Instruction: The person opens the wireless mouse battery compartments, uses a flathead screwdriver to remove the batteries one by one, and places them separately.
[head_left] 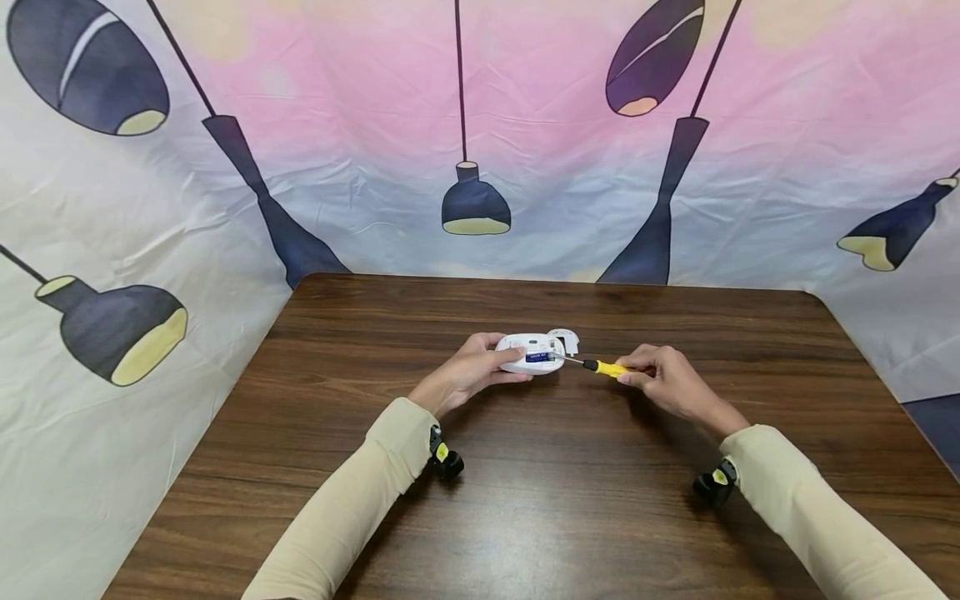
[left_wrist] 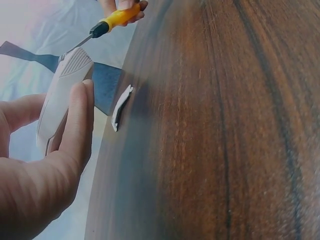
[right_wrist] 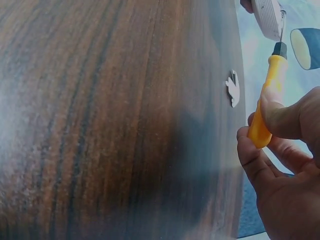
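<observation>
My left hand (head_left: 474,368) grips a white computer mouse (head_left: 512,342) by its sides, its underside turned up and the battery bay uncovered. A blue battery (head_left: 537,357) lies in the bay. Between the thumb and fingers of my right hand (head_left: 663,377) is a screwdriver (head_left: 609,368) with a yellow handle and black collar. Its thin metal shaft points left, the tip right at the end of the battery bay. In the right wrist view the fingers pinch the rear of the yellow handle (right_wrist: 272,82). The white battery cover (left_wrist: 120,107) lies on the table, apart from the mouse.
The dark wooden table (head_left: 540,517) spreads around both hands, its far edge just beyond the cover. Behind it hangs a cloth backdrop (head_left: 375,200) printed with lamps. Each sleeve cuff carries a small black wrist camera (head_left: 447,460).
</observation>
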